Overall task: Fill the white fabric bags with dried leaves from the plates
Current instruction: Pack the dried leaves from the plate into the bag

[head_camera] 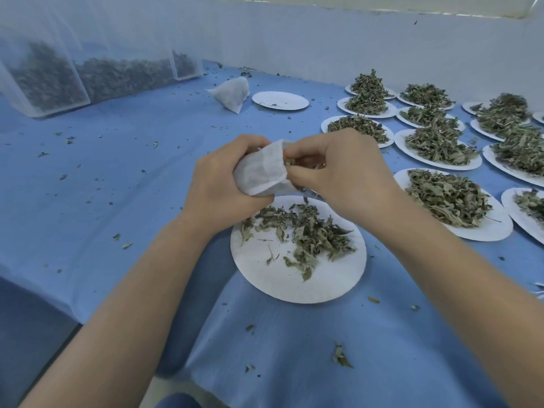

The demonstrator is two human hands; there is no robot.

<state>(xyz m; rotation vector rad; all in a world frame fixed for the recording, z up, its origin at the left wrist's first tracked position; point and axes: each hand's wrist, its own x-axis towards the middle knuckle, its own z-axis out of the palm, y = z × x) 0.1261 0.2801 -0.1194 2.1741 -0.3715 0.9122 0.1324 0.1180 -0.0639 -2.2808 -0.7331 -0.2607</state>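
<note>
My left hand [223, 178] grips a white fabric bag [262, 172] above the near plate, with the bag's mouth turned to the right. My right hand [338, 169] pinches a clump of dried leaves at that mouth, with its fingertips partly inside the bag. Below both hands lies a white paper plate [297, 278] with a thin scatter of dried leaves [312, 234] on its far half. A filled, closed white bag [232, 92] lies further back on the blue cloth.
An almost bare plate [281, 101] sits beside the filled bag. Several plates heaped with dried leaves [447, 195] fill the right side. Clear bins of leaves [123, 75] stand at the back left. Leaf crumbs dot the blue cloth [117, 178].
</note>
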